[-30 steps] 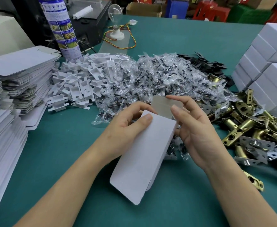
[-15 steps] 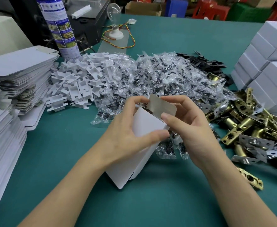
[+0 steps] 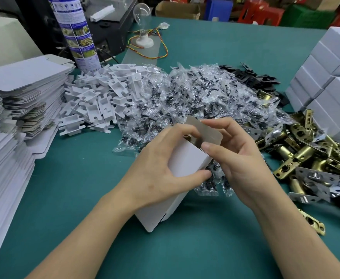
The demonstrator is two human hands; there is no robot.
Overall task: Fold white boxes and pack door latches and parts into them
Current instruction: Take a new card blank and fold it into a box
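A white cardboard box point(image 3: 187, 160) stands tilted on its lower corner in the middle of the green table. My left hand point(image 3: 161, 170) grips its body, thumb across the front and fingers curled over the open top. My right hand point(image 3: 235, 162) pinches the grey-brown top flap point(image 3: 205, 130) between thumb and fingers. Brass door latches point(image 3: 310, 158) lie heaped to the right. Small clear bags of dark screws point(image 3: 195, 97) form a pile behind the box, with white plastic parts point(image 3: 100, 103) to its left.
Stacks of flat box blanks point(image 3: 14, 109) fill the left edge. Folded white boxes point(image 3: 330, 81) are stacked at the right. Black metal plates point(image 3: 251, 75) lie behind the bags. A spray can point(image 3: 76, 31), a black device and a light bulb point(image 3: 143, 15) on a wired base stand at the back.
The box has gone from lying flat in my hands to standing opened up and more upright. My left fingers moved over its top, and my right hand closed on the flap.
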